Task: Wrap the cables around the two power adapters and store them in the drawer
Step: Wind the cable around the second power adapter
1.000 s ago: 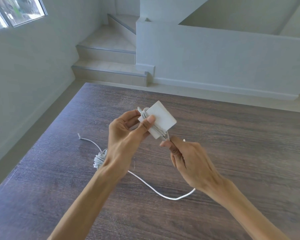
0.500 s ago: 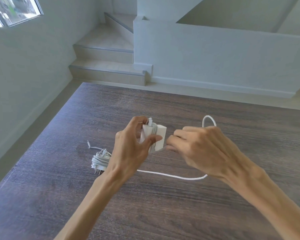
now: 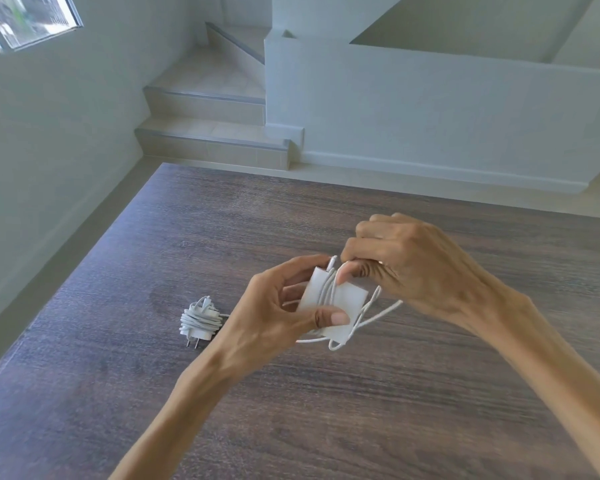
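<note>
— Where is the adapter being worked on?

— The flat white square plastic power adapter [image 3: 340, 299] is held in the air above the dark wood-grain worktop [image 3: 361, 410], between the two hands. The left hand [image 3: 274, 306] grips it, thumb lying across its near face and fingers curled round the far edge.

— And the other hand?

— The right hand [image 3: 406, 265] is above and just right of the adapter, fingers curled, pinching the thin white cable [image 3: 371, 311] at the adapter's top edge. Several turns of that cable already run across the middle of the adapter's face. The unwound part hangs in loose loops below and to the right of the adapter, under the right wrist. Whether the loops touch the worktop, I cannot tell.

— What about the second adapter?

— A small white power adapter wound in its own white cable [image 3: 199, 322] lies on the worktop, left of the left forearm and apart from both hands. Its two metal prongs point toward the near edge, and the cable's end sticks up from the top of the bundle.

— Anything else around?

— Beyond the worktop's far edge are pale tiled steps [image 3: 208, 133], a low white wall [image 3: 430, 116] to their right, and a window [image 3: 25, 19] at the upper left corner.
</note>
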